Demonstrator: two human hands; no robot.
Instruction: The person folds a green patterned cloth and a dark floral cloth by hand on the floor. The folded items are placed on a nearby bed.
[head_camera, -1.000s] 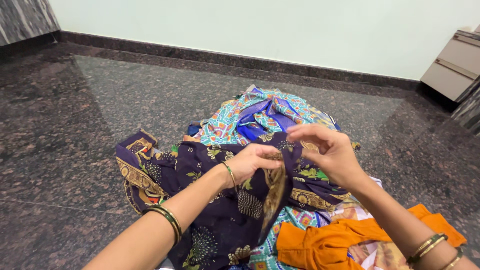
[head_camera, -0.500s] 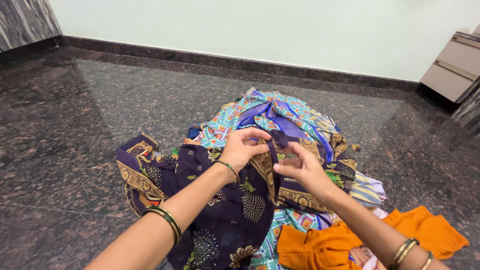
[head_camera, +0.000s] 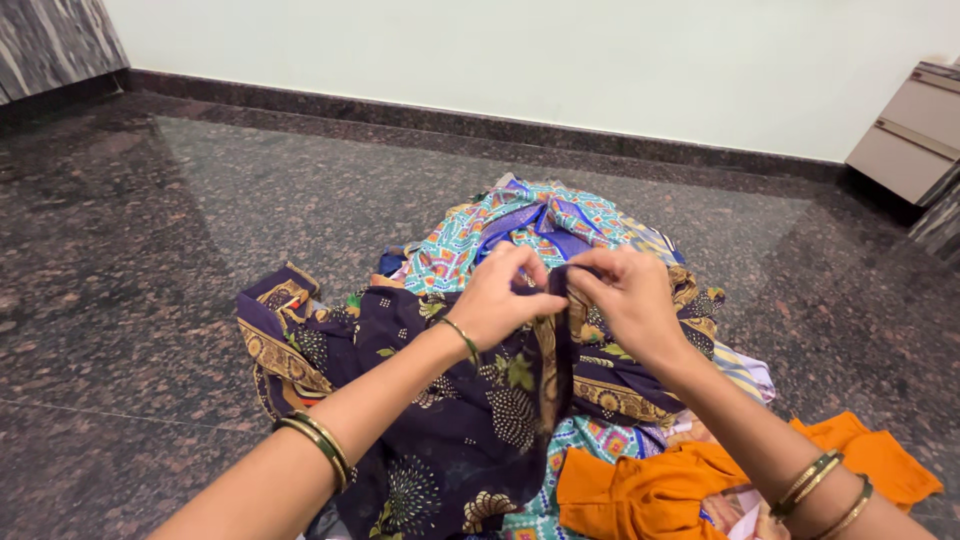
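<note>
Left hand: we're pinching the top edge of the dark purple printed cloth with gold borders (head_camera: 470, 430) with our left hand (head_camera: 500, 300), thumb and fingers closed tight on the fabric, a thin bangle sitting at the wrist and two more further down the forearm.

Right hand: our right hand (head_camera: 625, 300) is gripping the same edge just beside the left one, fingers curled in and closed on a fold, the two hands almost touching over the middle of the pile.

Purple cloth: it's hanging down from both grips toward us, a gold-trimmed strip dropping straight between the hands, and the rest is spreading out over the floor to the left and under our forearms.

Pile behind: the turquoise patterned cloth with blue trim (head_camera: 520, 225) is lying bunched up just past our hands, on the far side of the heap.

Orange bit: the plain orange garment (head_camera: 650, 490) is lying crumpled at the near right, under our right forearm, touching the purple cloth's edge.

Floor: everything's sitting on the dark speckled polished stone floor (head_camera: 150, 250), which is reflecting the wall a bit.

Background: the pale wall (head_camera: 500, 50) is running across the top with a dark skirting strip below it, and the grey drawer cabinet (head_camera: 910, 130) is standing in the far right corner, well apart from the pile.
</note>
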